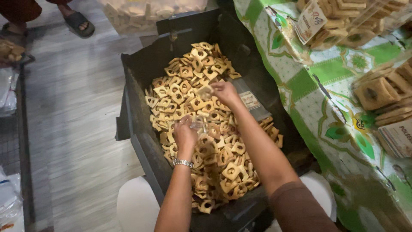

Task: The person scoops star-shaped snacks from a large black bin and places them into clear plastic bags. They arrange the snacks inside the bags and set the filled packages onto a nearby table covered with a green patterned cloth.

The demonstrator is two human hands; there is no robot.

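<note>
A dark, matt metal tray [141,77] is heaped with dry, rough-crusted golden biscuits [201,129]. Above the tray, thin clear glossy plastic [199,124] is gripped in the left hand [185,134], whose wrist is ringed by a shiny metal watch band [183,163]. Right of the tray, a smooth, printed green tablecloth [330,86] with a slight sheen is seen, and left of it, matt streaked grey flooring [73,111].

Dim warm light, soft blur (edges worst), dark tray shadows.
</note>
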